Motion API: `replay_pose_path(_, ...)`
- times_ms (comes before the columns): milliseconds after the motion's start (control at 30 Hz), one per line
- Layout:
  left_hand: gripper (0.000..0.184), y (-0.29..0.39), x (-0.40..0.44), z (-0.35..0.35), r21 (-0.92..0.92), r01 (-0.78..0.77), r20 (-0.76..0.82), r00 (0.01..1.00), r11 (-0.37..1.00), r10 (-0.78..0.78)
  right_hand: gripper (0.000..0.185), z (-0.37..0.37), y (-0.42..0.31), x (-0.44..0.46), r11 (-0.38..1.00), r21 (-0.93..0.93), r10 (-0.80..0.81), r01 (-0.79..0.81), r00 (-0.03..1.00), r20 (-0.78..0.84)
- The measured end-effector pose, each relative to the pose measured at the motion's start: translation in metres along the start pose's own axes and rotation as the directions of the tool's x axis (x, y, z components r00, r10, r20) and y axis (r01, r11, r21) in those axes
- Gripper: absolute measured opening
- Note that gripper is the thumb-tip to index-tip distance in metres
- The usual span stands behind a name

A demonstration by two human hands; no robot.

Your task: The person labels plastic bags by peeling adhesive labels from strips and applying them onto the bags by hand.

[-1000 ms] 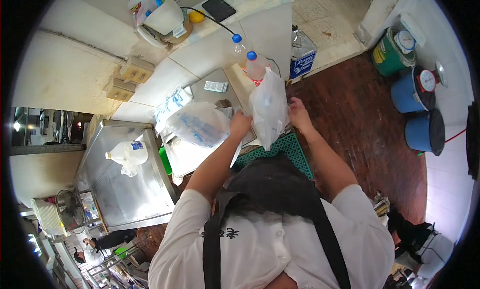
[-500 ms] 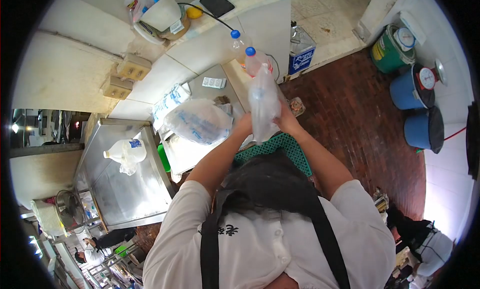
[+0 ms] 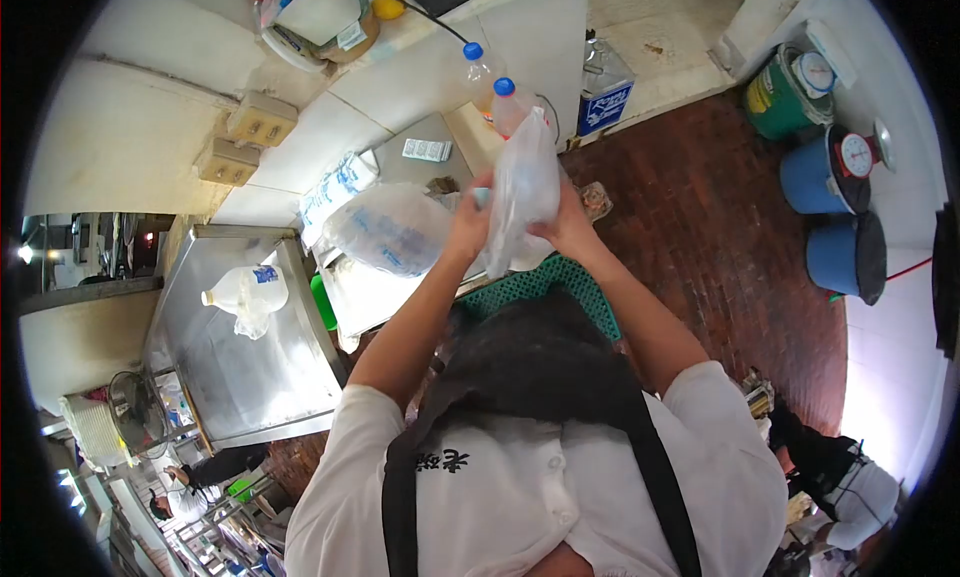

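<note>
A translucent white plastic bag [image 3: 525,172] is held up in front of me, between my two hands. My left hand [image 3: 470,220] is closed on its left side, where a small pale blue patch shows by the fingers. At the bag's lower right side, my right hand [image 3: 568,222] grips it, with some fingers hidden behind the plastic. What the bag contains, if anything, I cannot make out. Beyond it stand two clear bottles with blue caps, the nearer bottle [image 3: 513,107] partly covered by the bag. Below the bag is a green perforated crate [image 3: 590,302].
A large bag with blue-printed contents [image 3: 390,227] lies on the work surface to the left. Further left, a white jug [image 3: 250,289] rests on a steel table [image 3: 270,377]. Lidded blue buckets [image 3: 835,257] line the right wall. Two other people are in the lower corners.
My left hand has moved up and left along the bag, which now looks wider and more spread. The view has shifted slightly.
</note>
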State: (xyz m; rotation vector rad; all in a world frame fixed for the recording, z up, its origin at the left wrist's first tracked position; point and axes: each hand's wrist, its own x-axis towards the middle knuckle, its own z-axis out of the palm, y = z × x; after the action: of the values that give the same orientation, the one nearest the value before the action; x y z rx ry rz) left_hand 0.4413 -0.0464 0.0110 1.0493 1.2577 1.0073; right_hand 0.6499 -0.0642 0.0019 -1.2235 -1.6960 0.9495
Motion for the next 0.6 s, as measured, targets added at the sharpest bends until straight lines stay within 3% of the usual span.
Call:
replay_pose_path(67, 0.067, -0.051, 0.020, -0.009, 0.388, -0.048, 0.165, 0.986, 0.920, -0.018, 0.091, 0.006, 0.008, 0.002, 1.000, 0.015, -0.021, 0.021, 1.000, -0.002)
replay_pose_path(167, 0.066, -0.024, -0.016, 0.014, 0.381, -0.115, 0.219, 0.975, 0.917, 0.031, 0.086, 0.007, 0.022, -0.004, 0.997, 0.071, 0.043, -0.042, 0.999, -0.013)
replay_pose_path(200, 0.063, -0.014, -0.023, 0.015, 0.477, -0.097, 0.196, 0.981, 0.874, 0.002, 0.085, 0.017, 0.043, -0.009, 0.994, 0.037, 0.100, -0.099, 0.995, -0.024)
replay_pose_path(300, 0.063, -0.070, -0.006, 0.001, 0.717, -0.058, 0.187, 0.976, 0.695, -0.112, 0.084, 0.031, 0.056, -0.016, 0.978, 0.024, 0.207, -0.206, 0.976, -0.070)
replay_pose_path(400, 0.057, -0.064, 0.005, -0.003, 0.576, 0.263, 0.180, 0.883, 0.774, -0.434, 0.082, 0.036, 0.062, -0.019, 0.976, 0.068, 0.211, -0.205, 0.973, -0.091)
replay_pose_path(433, 0.053, -0.059, 0.000, -0.005, 0.553, 0.230, 0.170, 0.909, 0.800, -0.380, 0.081, 0.038, 0.067, -0.021, 0.977, 0.085, 0.202, -0.194, 0.975, -0.092)
replay_pose_path(533, 0.039, -0.045, -0.031, -0.014, 0.444, 0.178, 0.098, 0.965, 0.878, -0.245, 0.077, 0.032, 0.086, -0.022, 0.975, -0.115, 0.194, -0.189, 0.980, 0.041)
replay_pose_path(600, 0.033, -0.038, -0.056, -0.024, 0.303, 0.199, -0.010, 0.979, 0.932, -0.206, 0.074, 0.010, 0.080, -0.027, 0.949, -0.308, 0.120, -0.066, 0.980, 0.161)
